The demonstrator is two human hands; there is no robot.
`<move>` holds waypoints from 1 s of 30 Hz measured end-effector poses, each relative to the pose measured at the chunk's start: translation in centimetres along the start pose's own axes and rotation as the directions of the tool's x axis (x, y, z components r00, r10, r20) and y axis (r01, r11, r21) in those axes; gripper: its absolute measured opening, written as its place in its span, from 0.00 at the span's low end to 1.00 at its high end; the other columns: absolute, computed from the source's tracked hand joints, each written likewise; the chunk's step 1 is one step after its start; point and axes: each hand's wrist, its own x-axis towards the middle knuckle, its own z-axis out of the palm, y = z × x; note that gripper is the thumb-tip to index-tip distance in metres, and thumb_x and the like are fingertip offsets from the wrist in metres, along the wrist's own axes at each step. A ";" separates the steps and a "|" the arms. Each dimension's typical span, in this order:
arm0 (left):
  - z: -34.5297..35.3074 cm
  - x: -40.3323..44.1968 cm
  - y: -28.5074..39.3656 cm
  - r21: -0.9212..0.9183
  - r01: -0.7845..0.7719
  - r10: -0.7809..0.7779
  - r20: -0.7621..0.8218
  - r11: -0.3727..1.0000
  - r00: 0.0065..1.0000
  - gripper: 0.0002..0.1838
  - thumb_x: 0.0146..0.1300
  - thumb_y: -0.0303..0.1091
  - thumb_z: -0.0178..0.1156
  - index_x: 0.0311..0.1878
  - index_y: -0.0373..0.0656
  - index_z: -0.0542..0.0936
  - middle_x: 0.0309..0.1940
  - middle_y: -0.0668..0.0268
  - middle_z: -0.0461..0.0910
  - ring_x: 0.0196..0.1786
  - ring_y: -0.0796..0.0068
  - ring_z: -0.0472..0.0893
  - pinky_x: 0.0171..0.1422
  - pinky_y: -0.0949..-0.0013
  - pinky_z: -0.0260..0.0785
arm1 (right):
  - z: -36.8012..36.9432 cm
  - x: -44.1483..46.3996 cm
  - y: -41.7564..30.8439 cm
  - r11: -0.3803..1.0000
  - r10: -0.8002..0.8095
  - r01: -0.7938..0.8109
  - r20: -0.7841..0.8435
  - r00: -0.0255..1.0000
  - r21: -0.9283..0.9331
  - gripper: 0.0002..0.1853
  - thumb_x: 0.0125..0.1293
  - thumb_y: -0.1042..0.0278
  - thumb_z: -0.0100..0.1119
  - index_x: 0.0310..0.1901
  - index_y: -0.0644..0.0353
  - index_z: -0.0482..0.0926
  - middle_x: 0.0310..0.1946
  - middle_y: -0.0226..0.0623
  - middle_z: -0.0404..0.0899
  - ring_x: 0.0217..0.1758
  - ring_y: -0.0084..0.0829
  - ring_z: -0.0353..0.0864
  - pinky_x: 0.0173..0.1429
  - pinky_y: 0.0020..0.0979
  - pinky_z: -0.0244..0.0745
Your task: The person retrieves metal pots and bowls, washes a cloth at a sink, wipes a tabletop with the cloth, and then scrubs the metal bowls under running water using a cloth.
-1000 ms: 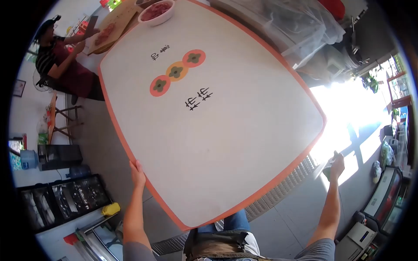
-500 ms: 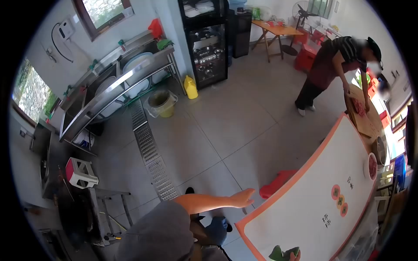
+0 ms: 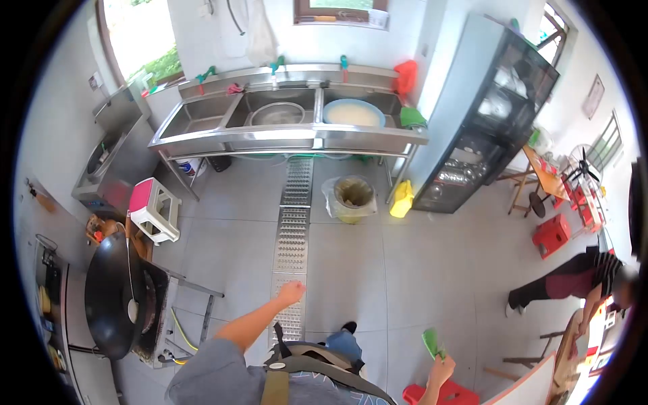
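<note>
My left hand is out in front of me, above the metal floor drain grating, touching nothing. Its fingers look curled closed, and I see nothing in them. Low on the right, my right hand grips a flat green piece that could be a cloth or scouring pad; its exact kind is unclear. Beneath that hand is a red stool, partly cut off by the frame edge.
A steel three-basin sink spans the back, holding a basin of whitish liquid. A lined bin, yellow jug and glass-door cabinet stand nearby. Left are a wok and stool. A co-worker bends at right.
My view has swung left, bringing the sink ahead and moving the white table to the lower right edge. The green piece is still in my right hand, now away from the tabletop.
</note>
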 end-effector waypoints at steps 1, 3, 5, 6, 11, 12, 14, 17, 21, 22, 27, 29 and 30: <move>-0.9 1.1 1.2 -0.079 0.022 -0.022 -0.003 0.997 1.000 0.18 0.56 0.47 0.51 0.37 0.41 0.78 0.37 0.54 0.78 0.42 0.55 0.77 0.45 0.60 0.68 | 2.0 1.9 -1.7 0.999 -0.050 0.050 -0.032 0.998 0.007 0.08 0.52 0.77 0.50 0.34 0.69 0.75 0.27 0.39 0.73 0.28 0.31 0.72 0.36 0.30 0.67; -0.6 4.7 1.3 -0.198 0.034 -0.039 -0.019 0.980 0.999 0.18 0.56 0.47 0.52 0.36 0.40 0.78 0.36 0.54 0.78 0.41 0.56 0.77 0.45 0.60 0.68 | 5.2 5.9 -5.5 0.986 0.014 -0.020 0.040 0.999 0.163 0.07 0.53 0.76 0.50 0.34 0.68 0.74 0.26 0.36 0.72 0.26 0.28 0.71 0.33 0.28 0.66; -1.4 8.4 0.4 -0.272 0.023 -0.038 -0.051 0.962 0.998 0.18 0.56 0.47 0.53 0.36 0.39 0.78 0.35 0.54 0.78 0.40 0.56 0.77 0.45 0.61 0.68 | 8.2 10.3 -10.7 0.873 0.193 -0.303 0.301 0.934 0.382 0.06 0.54 0.76 0.49 0.34 0.66 0.73 0.26 0.32 0.70 0.24 0.24 0.69 0.29 0.26 0.65; -1.8 9.7 -0.2 -0.291 0.011 -0.033 -0.071 0.957 0.997 0.19 0.56 0.47 0.53 0.36 0.39 0.78 0.35 0.54 0.78 0.40 0.56 0.77 0.45 0.61 0.68 | 10.2 12.3 -12.6 0.819 0.206 -0.363 0.363 0.909 0.443 0.06 0.55 0.75 0.49 0.34 0.64 0.72 0.25 0.31 0.70 0.24 0.22 0.67 0.27 0.24 0.64; -9.6 14.7 -4.5 -0.422 0.169 -0.287 -0.232 0.891 0.929 0.18 0.57 0.46 0.54 0.37 0.37 0.77 0.35 0.55 0.79 0.39 0.59 0.78 0.43 0.63 0.68 | 24.7 20.4 -30.1 0.636 0.142 -0.570 0.648 0.748 0.519 0.04 0.59 0.70 0.49 0.34 0.58 0.72 0.25 0.27 0.69 0.24 0.17 0.65 0.24 0.20 0.60; -10.1 15.1 -7.0 -0.529 0.158 -0.352 -0.289 0.834 0.890 0.18 0.57 0.45 0.54 0.37 0.37 0.77 0.34 0.56 0.79 0.38 0.62 0.78 0.42 0.65 0.68 | 27.3 21.4 -34.2 0.721 -0.021 -0.460 0.680 0.733 0.518 0.07 0.61 0.66 0.49 0.38 0.58 0.71 0.30 0.29 0.69 0.30 0.18 0.66 0.28 0.20 0.63; -11.7 13.4 -9.5 -0.707 0.209 -0.514 -0.249 0.676 0.821 0.18 0.58 0.43 0.53 0.42 0.37 0.75 0.35 0.59 0.78 0.39 0.67 0.78 0.41 0.69 0.69 | 32.9 24.2 -42.3 0.780 -0.194 -0.295 0.661 0.725 0.551 0.06 0.62 0.66 0.50 0.33 0.58 0.70 0.25 0.27 0.68 0.24 0.17 0.64 0.25 0.21 0.58; -14.4 11.9 -13.6 -0.850 0.327 -0.725 -0.090 0.413 0.683 0.19 0.59 0.41 0.51 0.48 0.35 0.71 0.39 0.58 0.77 0.40 0.68 0.77 0.41 0.70 0.71 | 40.8 29.5 -53.3 0.743 -0.376 -0.103 0.540 0.753 0.662 0.07 0.62 0.65 0.50 0.34 0.59 0.72 0.20 0.24 0.65 0.21 0.15 0.59 0.23 0.22 0.54; -14.8 12.2 -20.6 -0.909 0.395 -0.861 0.089 0.136 0.500 0.17 0.60 0.40 0.51 0.46 0.36 0.71 0.36 0.58 0.76 0.37 0.69 0.77 0.36 0.71 0.72 | 45.5 34.6 -64.6 0.606 -0.406 -0.098 0.413 0.815 0.789 0.08 0.63 0.62 0.49 0.37 0.56 0.72 0.26 0.24 0.69 0.26 0.15 0.65 0.25 0.19 0.58; -15.9 13.2 -21.6 -0.905 0.408 -0.867 0.107 0.117 0.486 0.17 0.60 0.40 0.51 0.46 0.36 0.71 0.36 0.57 0.76 0.38 0.68 0.77 0.37 0.71 0.72 | 46.0 35.9 -66.4 0.569 -0.406 -0.052 0.336 0.850 0.820 0.10 0.64 0.60 0.49 0.39 0.56 0.73 0.29 0.25 0.71 0.28 0.16 0.66 0.27 0.19 0.60; -23.4 20.3 -23.8 -0.833 0.529 -0.822 0.181 0.165 0.540 0.17 0.60 0.40 0.50 0.44 0.36 0.71 0.36 0.57 0.76 0.38 0.68 0.78 0.38 0.71 0.72 | 46.7 44.7 -68.0 0.628 -0.198 0.031 0.121 0.973 0.777 0.11 0.65 0.60 0.47 0.38 0.57 0.74 0.27 0.25 0.72 0.27 0.18 0.67 0.30 0.23 0.62; -26.7 24.1 -24.7 -0.797 0.547 -0.788 0.155 0.257 0.596 0.17 0.60 0.40 0.50 0.44 0.36 0.71 0.36 0.58 0.77 0.36 0.69 0.78 0.38 0.71 0.72 | 46.7 48.2 -67.0 0.898 -0.180 0.148 0.038 0.983 0.415 0.15 0.66 0.57 0.45 0.41 0.59 0.73 0.30 0.30 0.75 0.29 0.25 0.70 0.34 0.28 0.65; -28.2 26.0 -24.6 -0.780 0.550 -0.774 0.139 0.298 0.618 0.17 0.60 0.41 0.49 0.44 0.36 0.72 0.36 0.59 0.77 0.36 0.70 0.78 0.37 0.72 0.71 | 47.0 50.0 -66.4 0.963 -0.190 0.184 0.011 0.982 0.198 0.17 0.66 0.55 0.43 0.43 0.60 0.73 0.31 0.32 0.76 0.30 0.28 0.72 0.35 0.30 0.66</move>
